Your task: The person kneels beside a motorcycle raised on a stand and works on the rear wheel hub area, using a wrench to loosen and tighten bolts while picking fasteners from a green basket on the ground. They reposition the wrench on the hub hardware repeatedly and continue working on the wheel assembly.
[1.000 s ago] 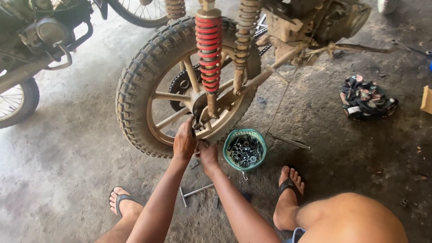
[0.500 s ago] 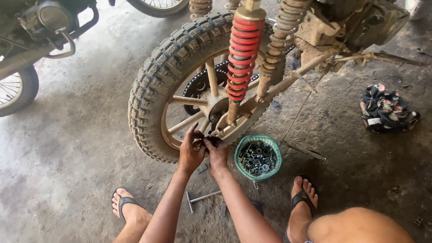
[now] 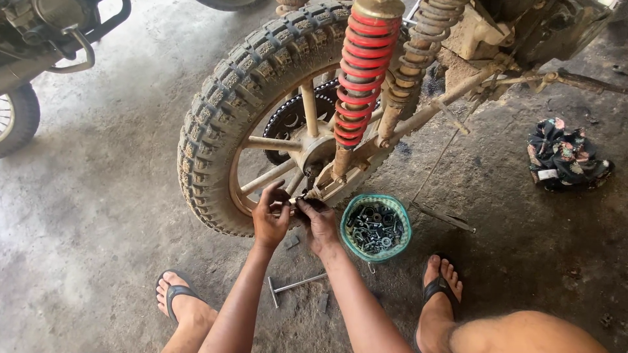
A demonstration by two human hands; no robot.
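Two hands are met at the near end of the swingarm (image 3: 340,186), low on the rear wheel (image 3: 261,124) of a mud-caked motorcycle: left hand (image 3: 270,219) curled, fingertips pinched on a small pale metal part (image 3: 296,198) at the axle end; right hand (image 3: 320,221) curled against the same spot, though what it grips cannot be told. Knobby tyre (image 3: 216,111), tan spokes and a black sprocket (image 3: 291,117) are seen behind the hands. One red coil shock (image 3: 363,72) and one rusty coil shock (image 3: 415,52) are mounted above. One green basket (image 3: 375,227) of nuts and bolts is set just right of the right hand. One T-handle wrench (image 3: 294,286) is laid on the concrete floor (image 3: 98,196) between the forearms. Sandalled feet are planted near left (image 3: 176,297) and near right (image 3: 439,287). One patterned rag (image 3: 566,153) is lying at far right; a second motorcycle (image 3: 39,46) is parked far left.
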